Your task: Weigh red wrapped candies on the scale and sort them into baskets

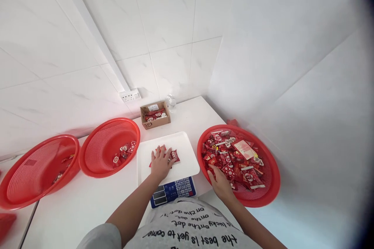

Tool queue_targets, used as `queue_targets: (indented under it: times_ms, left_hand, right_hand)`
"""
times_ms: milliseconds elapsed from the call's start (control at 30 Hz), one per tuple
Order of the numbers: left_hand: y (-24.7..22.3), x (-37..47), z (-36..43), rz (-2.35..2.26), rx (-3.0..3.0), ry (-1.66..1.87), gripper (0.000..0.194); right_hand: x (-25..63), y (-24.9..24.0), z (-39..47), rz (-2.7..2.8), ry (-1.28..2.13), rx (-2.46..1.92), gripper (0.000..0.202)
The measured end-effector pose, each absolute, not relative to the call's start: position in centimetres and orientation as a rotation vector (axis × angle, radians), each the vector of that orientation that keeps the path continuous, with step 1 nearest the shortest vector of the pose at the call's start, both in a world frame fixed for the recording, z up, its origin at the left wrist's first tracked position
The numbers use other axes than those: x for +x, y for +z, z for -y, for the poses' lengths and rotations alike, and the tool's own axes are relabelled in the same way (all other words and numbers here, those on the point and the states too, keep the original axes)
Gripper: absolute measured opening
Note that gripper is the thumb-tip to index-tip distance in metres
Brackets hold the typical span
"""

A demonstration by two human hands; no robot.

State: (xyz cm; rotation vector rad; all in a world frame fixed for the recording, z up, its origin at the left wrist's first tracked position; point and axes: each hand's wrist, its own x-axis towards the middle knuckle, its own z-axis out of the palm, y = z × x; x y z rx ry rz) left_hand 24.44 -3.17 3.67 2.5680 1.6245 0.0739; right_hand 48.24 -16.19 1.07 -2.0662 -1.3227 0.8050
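My left hand (160,163) lies with fingers spread over red packets (174,156) on the white tray (187,163) of a scale; part of the packets is hidden beneath it. My right hand (219,181) is at the near left side of a red basket (274,186) full of red wrapped packets (251,177). Its fingertips touch the packets there, and what they pinch, if anything, is too small to make out. A pinkish card (244,149) lies on top of the heap. The blue keypad and display (172,192) of the scale face me.
Left of the scale stand two red baskets, one (99,148) with a few packets and another (26,175) farther left. A cardboard box (156,121) of packets and a clear plastic bottle (171,103) stand near the wall. A socket strip (130,95) is behind.
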Motion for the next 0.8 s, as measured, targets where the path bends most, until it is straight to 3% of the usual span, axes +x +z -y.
queue_targets:
  times_ms: [133,400,800]
  left_hand:
    - [4.2,24.4,3.8,-1.676,2.554,0.141,0.059]
    - [4.8,23.7,11.4,-1.266,2.627,0.234,0.049]
    - [3.5,19.7,11.9,-1.6,2.448,0.237,0.05]
  right_hand:
    - [48.5,0.8,16.3,1.33,0.872,-2.019,0.05]
    - [48.4,1.1,16.9,1.509,0.954,-1.951,0.054]
    - [48.0,1.6,17.0,1.538,0.987,-2.028,0.058]
